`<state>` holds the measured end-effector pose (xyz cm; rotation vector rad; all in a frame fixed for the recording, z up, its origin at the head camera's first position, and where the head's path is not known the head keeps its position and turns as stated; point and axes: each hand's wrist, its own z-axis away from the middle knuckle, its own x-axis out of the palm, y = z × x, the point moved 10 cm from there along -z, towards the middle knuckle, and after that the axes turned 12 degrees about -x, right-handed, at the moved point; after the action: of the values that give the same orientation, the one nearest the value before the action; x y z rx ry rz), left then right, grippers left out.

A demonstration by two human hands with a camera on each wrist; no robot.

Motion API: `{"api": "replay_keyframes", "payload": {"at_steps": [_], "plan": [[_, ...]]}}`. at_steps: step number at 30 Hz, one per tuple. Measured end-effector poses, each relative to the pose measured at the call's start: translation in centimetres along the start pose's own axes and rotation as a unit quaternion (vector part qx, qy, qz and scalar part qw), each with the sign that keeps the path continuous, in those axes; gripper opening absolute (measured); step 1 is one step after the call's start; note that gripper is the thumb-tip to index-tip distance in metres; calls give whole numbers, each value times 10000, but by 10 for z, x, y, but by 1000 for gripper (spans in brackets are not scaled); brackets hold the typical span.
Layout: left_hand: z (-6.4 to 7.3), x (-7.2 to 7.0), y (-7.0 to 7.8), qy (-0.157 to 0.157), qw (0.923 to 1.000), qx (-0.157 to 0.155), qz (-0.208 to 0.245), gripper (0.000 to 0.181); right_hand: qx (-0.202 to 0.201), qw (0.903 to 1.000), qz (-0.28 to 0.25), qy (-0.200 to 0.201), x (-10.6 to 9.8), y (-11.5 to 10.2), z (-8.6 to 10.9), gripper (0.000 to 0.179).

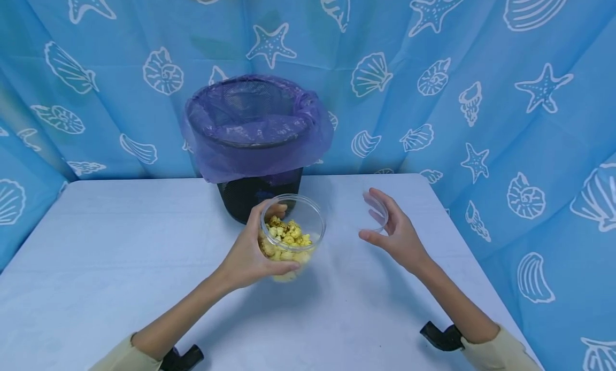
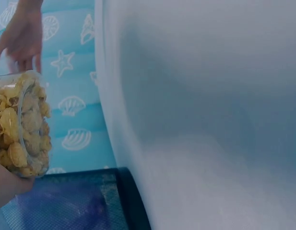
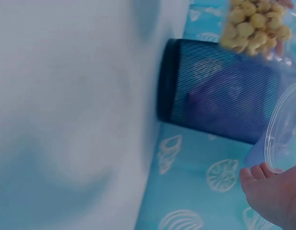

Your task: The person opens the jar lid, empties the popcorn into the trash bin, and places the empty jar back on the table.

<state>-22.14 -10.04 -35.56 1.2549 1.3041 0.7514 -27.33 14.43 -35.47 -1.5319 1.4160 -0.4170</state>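
In the head view my left hand point(image 1: 250, 253) grips a clear plastic jar point(image 1: 315, 241) around its side, thumb in front and fingers behind. Yellow popcorn point(image 1: 289, 236) fills the jar to below its uncovered rim, and the jar is held above the table, tilted a little. To the right, my right hand point(image 1: 401, 240) holds a clear round lid point(image 1: 377, 210) by its edge, apart from the jar. The left wrist view shows the popcorn point(image 2: 18, 127) close up through the jar wall. In the right wrist view the lid point(image 3: 277, 134) stands on edge by the fingers.
A black mesh trash bin point(image 1: 240, 197) stands at the table's back edge, just behind the jar. Its purple liner bag point(image 1: 260, 160) folds over the rim. A white cloth covers the table point(image 1: 120, 242). Blue seashell curtains point(image 1: 308, 45) hang behind and at both sides.
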Motion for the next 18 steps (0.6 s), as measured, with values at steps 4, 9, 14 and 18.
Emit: {"api": "replay_keyframes", "payload": {"at_steps": [4, 9, 14, 18], "plan": [[3, -7, -3, 78, 9999, -81, -28, 108, 353, 9987, 321, -168, -1, 23, 11, 81], [6, -14, -3, 169, 9998, -138, -22, 108, 925, 9919, 766, -422, 3, 52, 29, 87], [9, -20, -1, 252, 9996, -111, -34, 107, 1312, 9833, 1066, -670, 10, 76, 45, 89], [11, -25, 1, 308, 9995, -94, -62, 108, 1436, 9776, 1242, -904, 18, 85, 55, 92]]}}
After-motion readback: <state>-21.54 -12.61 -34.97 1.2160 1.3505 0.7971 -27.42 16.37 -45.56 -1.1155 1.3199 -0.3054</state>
